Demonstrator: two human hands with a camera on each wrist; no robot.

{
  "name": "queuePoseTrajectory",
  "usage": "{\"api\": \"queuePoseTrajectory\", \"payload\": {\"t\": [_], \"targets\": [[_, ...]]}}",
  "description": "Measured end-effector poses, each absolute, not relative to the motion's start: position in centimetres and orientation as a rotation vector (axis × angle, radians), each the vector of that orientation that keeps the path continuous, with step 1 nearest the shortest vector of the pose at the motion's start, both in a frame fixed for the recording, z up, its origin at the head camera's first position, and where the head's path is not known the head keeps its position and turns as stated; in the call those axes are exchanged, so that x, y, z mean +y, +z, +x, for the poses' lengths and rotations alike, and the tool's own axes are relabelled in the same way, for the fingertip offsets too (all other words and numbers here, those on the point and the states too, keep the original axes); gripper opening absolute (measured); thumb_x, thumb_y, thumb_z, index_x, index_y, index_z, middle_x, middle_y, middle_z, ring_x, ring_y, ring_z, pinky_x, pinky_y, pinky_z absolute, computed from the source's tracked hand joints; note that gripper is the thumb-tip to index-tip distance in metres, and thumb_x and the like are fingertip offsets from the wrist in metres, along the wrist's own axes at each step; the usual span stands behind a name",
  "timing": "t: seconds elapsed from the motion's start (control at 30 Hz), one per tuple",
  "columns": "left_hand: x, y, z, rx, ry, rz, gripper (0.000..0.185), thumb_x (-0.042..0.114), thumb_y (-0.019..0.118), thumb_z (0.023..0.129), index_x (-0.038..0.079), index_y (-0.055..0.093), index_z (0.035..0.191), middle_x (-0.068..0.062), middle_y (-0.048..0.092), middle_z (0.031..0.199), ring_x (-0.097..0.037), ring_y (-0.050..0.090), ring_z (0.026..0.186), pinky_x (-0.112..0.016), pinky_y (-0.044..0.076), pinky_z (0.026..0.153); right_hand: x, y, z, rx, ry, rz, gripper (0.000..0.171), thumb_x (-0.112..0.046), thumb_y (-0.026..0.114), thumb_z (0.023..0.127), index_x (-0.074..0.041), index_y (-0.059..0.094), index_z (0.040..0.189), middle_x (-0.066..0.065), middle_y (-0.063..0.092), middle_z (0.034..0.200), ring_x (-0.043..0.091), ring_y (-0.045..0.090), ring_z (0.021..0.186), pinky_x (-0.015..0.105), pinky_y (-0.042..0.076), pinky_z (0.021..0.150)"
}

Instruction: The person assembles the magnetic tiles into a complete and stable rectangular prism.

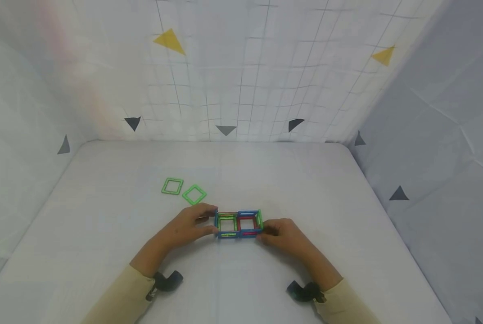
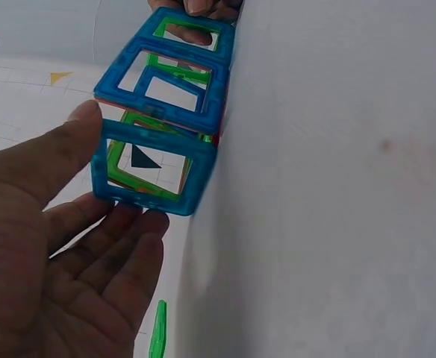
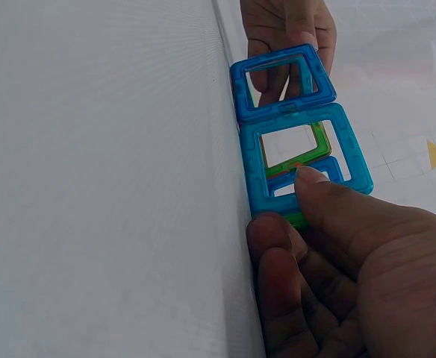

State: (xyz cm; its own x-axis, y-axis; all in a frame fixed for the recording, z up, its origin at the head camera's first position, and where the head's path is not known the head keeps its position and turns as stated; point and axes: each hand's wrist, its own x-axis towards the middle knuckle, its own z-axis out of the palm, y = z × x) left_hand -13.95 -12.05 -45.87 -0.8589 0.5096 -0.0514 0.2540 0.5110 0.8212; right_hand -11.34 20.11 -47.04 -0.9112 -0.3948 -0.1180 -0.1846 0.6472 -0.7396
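I'm looking down at the white table [image 1: 103, 216], and the block of frames [image 1: 239, 223] sits right between my two hands, a little nearer to me than the table's middle. It is two open cubes joined side by side, built from blue, green and red square frames, resting flat on the table.

My left hand [image 1: 190, 227] is at the left end of the block: thumb tip against the upper edge of the end frame, fingers lying fairly straight along its lower edge, so it pinches that end lightly between thumb and fingers. From the left wrist view, the palm is open and the block [image 2: 162, 119] stretches away from the hand [image 2: 54, 261].

My right hand [image 1: 282, 235] is at the block's right end. From the right wrist view the thumb rests on the blue top frame [image 3: 300, 149] and the fingers [image 3: 278, 283] curl in under the near end, pinching it.

Two loose green squares lie flat on the table beyond the block and to its left, well apart from it: one [image 1: 172, 186] farther left, the other [image 1: 194, 194] just beside it.
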Motion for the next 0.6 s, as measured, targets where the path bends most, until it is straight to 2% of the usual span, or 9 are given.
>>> {"api": "queuePoseTrajectory", "payload": {"t": [0.27,0.47,0.6], "targets": [[-11.85,-46.11,-13.77,2.502,1.228,0.594,0.081,0.045,0.086,0.073,0.016,0.054,0.141,0.004,0.060,0.135,-0.018,0.055,0.130,-0.037,0.044,0.109,20.03,-47.14,-11.37,2.602,-1.118,-0.425,0.009,-0.028,0.077,0.088,-0.024,0.075,0.096,-0.012,0.068,0.085,0.012,0.059,0.079,0.024,0.053,0.071],[-11.65,-46.17,-13.67,2.531,1.213,0.549,0.081,0.045,0.086,0.073,0.017,0.054,0.142,0.005,0.062,0.135,-0.017,0.055,0.130,-0.037,0.044,0.110,20.00,-47.08,-11.41,2.605,-1.115,-0.410,0.010,-0.028,0.077,0.088,-0.024,0.075,0.096,-0.012,0.069,0.085,0.011,0.060,0.079,0.024,0.053,0.072],[-11.77,-46.12,-13.79,2.566,1.144,0.534,0.086,0.050,0.085,0.072,0.019,0.051,0.145,0.005,0.058,0.141,-0.016,0.052,0.133,-0.038,0.042,0.111,20.02,-47.03,-11.43,2.599,-1.134,-0.431,0.010,-0.027,0.077,0.088,-0.023,0.075,0.096,-0.012,0.069,0.085,0.011,0.060,0.079,0.024,0.053,0.072]]}}
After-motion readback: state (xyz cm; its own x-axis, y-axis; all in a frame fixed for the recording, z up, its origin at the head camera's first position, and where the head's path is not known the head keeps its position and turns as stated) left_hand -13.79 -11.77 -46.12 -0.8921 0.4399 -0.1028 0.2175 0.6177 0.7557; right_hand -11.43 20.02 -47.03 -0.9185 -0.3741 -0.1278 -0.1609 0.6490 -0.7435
